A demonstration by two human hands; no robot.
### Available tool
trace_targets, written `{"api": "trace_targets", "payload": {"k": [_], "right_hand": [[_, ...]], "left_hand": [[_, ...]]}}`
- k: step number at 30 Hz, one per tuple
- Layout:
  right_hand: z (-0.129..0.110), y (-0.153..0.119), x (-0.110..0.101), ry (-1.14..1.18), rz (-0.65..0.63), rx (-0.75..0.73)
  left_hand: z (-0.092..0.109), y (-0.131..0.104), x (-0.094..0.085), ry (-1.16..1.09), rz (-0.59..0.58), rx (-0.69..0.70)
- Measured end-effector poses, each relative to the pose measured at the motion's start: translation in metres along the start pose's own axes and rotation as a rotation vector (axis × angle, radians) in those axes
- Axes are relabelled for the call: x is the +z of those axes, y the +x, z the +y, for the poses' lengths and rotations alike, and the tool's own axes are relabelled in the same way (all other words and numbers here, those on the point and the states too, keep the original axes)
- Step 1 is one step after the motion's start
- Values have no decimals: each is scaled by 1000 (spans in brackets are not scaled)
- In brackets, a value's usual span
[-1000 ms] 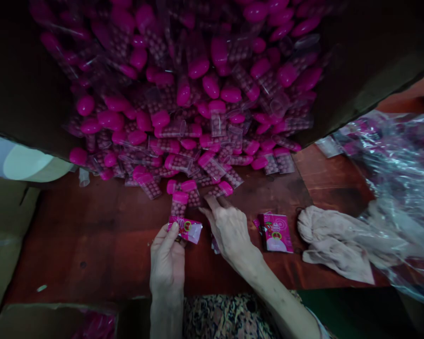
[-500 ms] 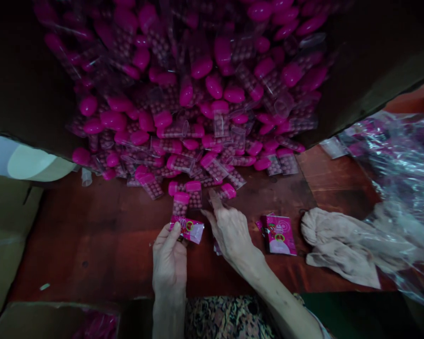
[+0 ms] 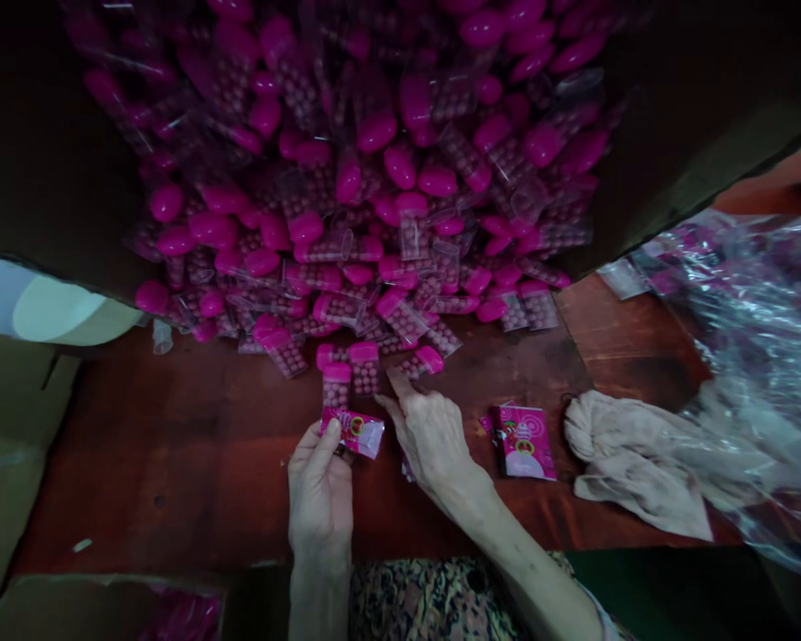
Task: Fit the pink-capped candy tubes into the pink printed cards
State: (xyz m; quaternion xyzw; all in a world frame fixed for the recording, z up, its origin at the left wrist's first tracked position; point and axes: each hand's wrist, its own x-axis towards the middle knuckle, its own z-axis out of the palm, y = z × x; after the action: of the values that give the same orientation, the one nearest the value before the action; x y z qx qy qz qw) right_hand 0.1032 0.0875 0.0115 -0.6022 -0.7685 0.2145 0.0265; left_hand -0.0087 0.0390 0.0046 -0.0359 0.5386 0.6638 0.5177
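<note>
- Thumb [image 3: 330, 434] of our left hand [image 3: 321, 499] lies over a pink printed label [image 3: 353, 432], with the fingers bent behind it; this grip is closed on the label.
- Our left forearm reaches straight up from the bottom edge of the view, and the wrist looks nearly straight.
- Just beyond the label, a capped candy bottle [image 3: 335, 387] points its pink cap away from us; its lower end is hidden by the label, so we cannot tell whether it sits inside.
- Our right hand [image 3: 433, 436] slants in from the lower right, back of the hand upward, index finger extended and thumb spread apart from it.
- That grip is partly open, with the index fingertip at the clear end of a tilted bottle [image 3: 419, 363]; we cannot tell whether they touch.
- Between our hands and the large bottle pile [image 3: 347, 223], another bottle [image 3: 365, 369] lies beside the held label's bottle.
- We see a label stack [image 3: 526, 442] to the right of our right hand, on the reddish-brown table [image 3: 206, 427].
- Farther right lie a crumpled beige cloth [image 3: 634, 454] and clear plastic wrapping [image 3: 761, 294].
</note>
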Motion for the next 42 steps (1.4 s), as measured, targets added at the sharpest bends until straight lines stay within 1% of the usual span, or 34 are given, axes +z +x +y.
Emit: {"api": "trace_targets", "payload": {"k": [5,8,11,13,18,22,27,30,33,36,38,40,42], "right_hand": [[-10,5,5,-40,10,87],[-12,5,3,-50,50,113],[-9,1,3,-48,119,103],[-8,-1,6,-43,137,98],[-5,-1,19,-21,90,61],[-4,1,23,-31,61,35],[0,-5,23,-99,160,-41],[2,-8,25,-105,181,-61],[2,-6,24,-96,143,-49],[0,-1,18,-93,63,1],[-2,2,13,-95,31,28],[-3,2,10,-94,13,54],[-2,0,9,-102,26,71]], "left_hand": [[-1,0,1,-7,-2,16],[-1,0,2,3,-2,24],[0,-1,3,7,-1,31],[0,-2,3,10,-5,32],[-1,-1,3,12,-6,41],[-1,-1,3,13,-18,39],[-2,-1,2,3,-12,45],[-2,-1,1,5,-17,44],[-2,-1,1,10,-23,45],[-2,-1,0,5,-24,51],[-1,-2,0,7,-27,50],[-2,-2,0,11,-32,53],[-2,-2,0,10,-38,55]]}}
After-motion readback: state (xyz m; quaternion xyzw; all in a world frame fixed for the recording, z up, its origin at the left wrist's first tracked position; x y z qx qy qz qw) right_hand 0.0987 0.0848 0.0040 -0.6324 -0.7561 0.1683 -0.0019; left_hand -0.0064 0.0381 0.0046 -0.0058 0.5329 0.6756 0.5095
